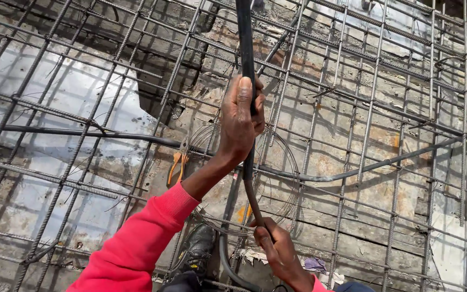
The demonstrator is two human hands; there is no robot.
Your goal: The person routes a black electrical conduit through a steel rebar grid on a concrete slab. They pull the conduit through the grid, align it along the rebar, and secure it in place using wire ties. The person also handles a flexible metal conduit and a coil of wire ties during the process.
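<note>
Both hands clench 1 black conduit pipe (246,48), left hand (240,121) above right hand (277,250), steadying it upright over the rebar mesh (352,108); orange-handled pliers (176,162) lie left of the upper grip.

Running off the top edge: black pipe (246,48). Hiding partly behind the red sleeve (136,249): black boot (197,250).

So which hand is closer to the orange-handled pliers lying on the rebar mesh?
Left. The left hand, gripping the black hose, sits just up and to the right of the pliers. The right hand holds the hose lower down, farther off to the lower right.
</note>
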